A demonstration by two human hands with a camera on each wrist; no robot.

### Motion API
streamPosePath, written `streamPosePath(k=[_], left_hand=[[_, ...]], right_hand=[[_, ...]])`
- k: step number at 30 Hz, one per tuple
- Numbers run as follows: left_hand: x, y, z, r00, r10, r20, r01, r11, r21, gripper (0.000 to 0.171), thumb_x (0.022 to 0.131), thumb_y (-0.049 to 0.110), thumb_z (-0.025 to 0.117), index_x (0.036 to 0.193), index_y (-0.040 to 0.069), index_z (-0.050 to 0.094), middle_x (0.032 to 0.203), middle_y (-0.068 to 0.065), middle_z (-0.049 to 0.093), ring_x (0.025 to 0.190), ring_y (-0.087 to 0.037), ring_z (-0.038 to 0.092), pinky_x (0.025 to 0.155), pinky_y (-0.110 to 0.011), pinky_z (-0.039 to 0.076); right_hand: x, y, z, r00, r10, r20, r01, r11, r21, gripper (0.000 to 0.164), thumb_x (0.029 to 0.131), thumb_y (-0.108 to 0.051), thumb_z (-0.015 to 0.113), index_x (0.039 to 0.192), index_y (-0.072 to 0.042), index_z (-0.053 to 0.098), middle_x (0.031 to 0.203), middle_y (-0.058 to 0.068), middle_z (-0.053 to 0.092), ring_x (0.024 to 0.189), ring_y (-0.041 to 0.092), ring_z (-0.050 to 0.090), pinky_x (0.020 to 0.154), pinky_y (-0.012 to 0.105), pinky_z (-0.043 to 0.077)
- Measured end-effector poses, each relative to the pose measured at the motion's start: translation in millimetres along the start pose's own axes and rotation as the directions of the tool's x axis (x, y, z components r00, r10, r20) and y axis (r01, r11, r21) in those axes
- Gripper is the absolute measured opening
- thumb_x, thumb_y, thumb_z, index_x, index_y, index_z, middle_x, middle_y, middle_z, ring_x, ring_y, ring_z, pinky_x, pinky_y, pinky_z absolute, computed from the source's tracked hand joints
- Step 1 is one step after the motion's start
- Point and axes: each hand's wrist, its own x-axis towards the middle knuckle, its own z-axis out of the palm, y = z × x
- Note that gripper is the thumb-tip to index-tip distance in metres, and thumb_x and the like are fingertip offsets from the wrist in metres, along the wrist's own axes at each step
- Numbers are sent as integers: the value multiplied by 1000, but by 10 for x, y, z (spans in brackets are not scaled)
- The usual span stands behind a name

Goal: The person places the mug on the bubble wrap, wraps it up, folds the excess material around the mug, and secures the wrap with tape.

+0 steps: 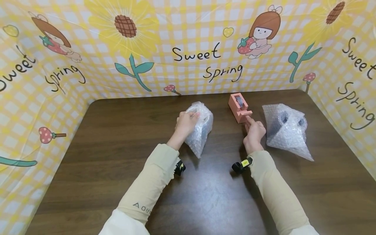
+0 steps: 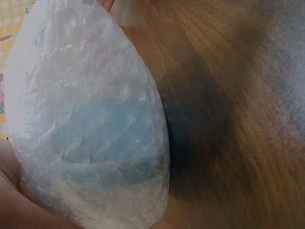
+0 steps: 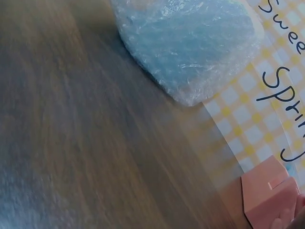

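Note:
A bubble-wrapped bundle (image 1: 202,130) stands near the middle of the table, a bluish object showing dimly through its wrap. My left hand (image 1: 185,123) grips its upper left side; the left wrist view shows the bundle (image 2: 105,124) close up, with part of the hand at the lower left edge. At the back sits a pink tape dispenser (image 1: 234,106) with a roll in it. My right hand (image 1: 255,132) holds the dispenser's front end, index finger reaching forward. In the right wrist view, fingertips (image 3: 280,223) touch the dispenser (image 3: 267,191) at the lower right corner.
A second bubble-wrapped bundle (image 1: 286,130) lies to the right of my right hand. The dark wooden table (image 1: 117,137) is bordered at the back and sides by a yellow checked cloth (image 1: 196,29) printed with flowers and lettering.

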Motion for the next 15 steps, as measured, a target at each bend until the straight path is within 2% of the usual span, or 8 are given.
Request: streamPosePath(k=[5, 9, 11, 15], left_hand=[[-14, 9, 0, 1000, 10, -2, -10, 1000, -2, 45, 100, 42, 42, 129, 12, 59, 148, -17, 37, 135, -39, 34, 105, -56, 34], [-14, 7, 5, 1000, 9, -4, -9, 1000, 0, 45, 100, 42, 42, 129, 12, 60, 148, -16, 38, 135, -39, 35, 105, -56, 35], [-12, 6, 4, 1000, 7, 0, -7, 1000, -2, 45, 100, 42, 42, 130, 12, 59, 148, -16, 37, 135, -39, 35, 105, -56, 35], [-3, 4, 1, 1000, 7, 7, -7, 1000, 3, 46, 101, 42, 42, 130, 11, 58, 148, -17, 36, 134, -38, 35, 103, -56, 36]], right_hand=[[36, 26, 3, 999, -28, -20, 27, 999, -20, 41, 86, -9, 69, 57, -13, 40, 58, -8, 61, 72, 10, 64, 87, 30, 44], [90, 42, -6, 995, -95, -22, 91, 988, -127, 45, 83, -9, 72, 57, -12, 35, 50, -9, 39, 60, 9, 45, 67, 21, 35], [124, 47, -12, 989, -145, -4, 141, 969, -202, 48, 82, -7, 72, 57, -12, 32, 50, -9, 29, 55, 8, 34, 58, 20, 29], [183, 28, -39, 975, -210, 79, 224, 921, -320, 50, 84, -2, 69, 56, -15, 29, 51, -12, 30, 49, 4, 30, 52, 18, 26]])
